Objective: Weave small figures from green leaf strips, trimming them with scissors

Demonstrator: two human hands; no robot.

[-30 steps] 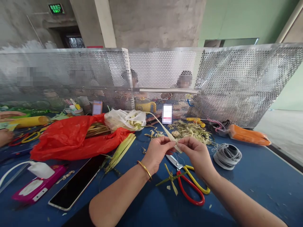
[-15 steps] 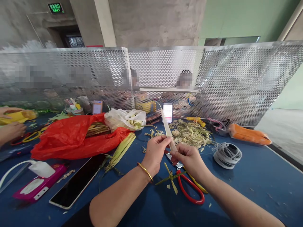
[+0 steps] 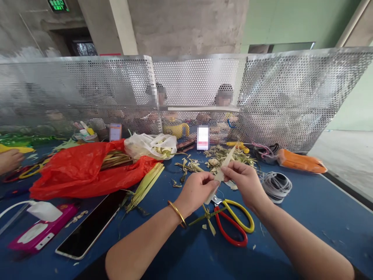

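A pale, flat strip of dried leaf [image 3: 229,159] slants between my two hands above the table. My left hand [image 3: 196,191] pinches its lower part between thumb and fingers, and a gold bangle sits on that wrist. Higher up on the strip, my right hand [image 3: 244,182] grips it with thumb and forefinger. Below the hands lie scissors [image 3: 230,229] with one red and one yellow handle loop; their blades are partly hidden. Beside the scissors, a small knotted piece of green leaf strips [image 3: 208,214] rests on the table.
Leaf scraps [image 3: 214,155] are heaped beyond my hands. To the left lie a red plastic bag [image 3: 78,171], a bundle of leaf strips [image 3: 145,184], a phone [image 3: 93,225] and a magenta power strip [image 3: 43,229]. A cord spool [image 3: 276,187] stands right. A perforated metal screen [image 3: 198,81] crosses behind; another person's hand [image 3: 11,160] is far left.
My right hand has moved up and right along the leaf strip, which now leans further right. More of the scissors shows. The view has shifted slightly right.
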